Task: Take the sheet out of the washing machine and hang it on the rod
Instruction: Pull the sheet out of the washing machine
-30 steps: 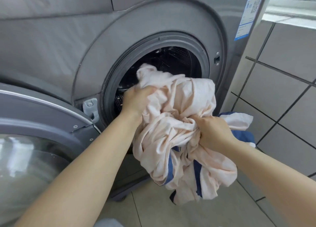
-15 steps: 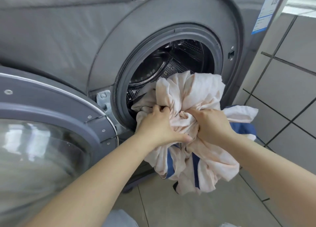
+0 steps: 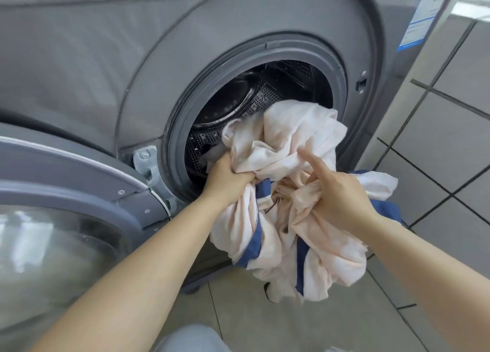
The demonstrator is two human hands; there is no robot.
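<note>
Pale pink sheet (image 3: 297,192) w/ blue stripes is bunched at frame centre-right, upper part still in the washing machine (image 3: 132,67) drum opening, rest hanging below the rim toward the tiled floor (image 3: 265,325). Left hand (image 3: 228,180) fist-tight on a fold at the opening's lower edge. Right hand (image 3: 336,195) grips a wad lower right, index finger out straight. Door (image 3: 66,192) hangs open, lower left.

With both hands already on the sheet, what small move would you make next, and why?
Probably pull the left hand back and down, away from the drum. It grips the sheet at the door opening, where part of the bundle is still inside, while the right hand holds the hanging part.
</note>
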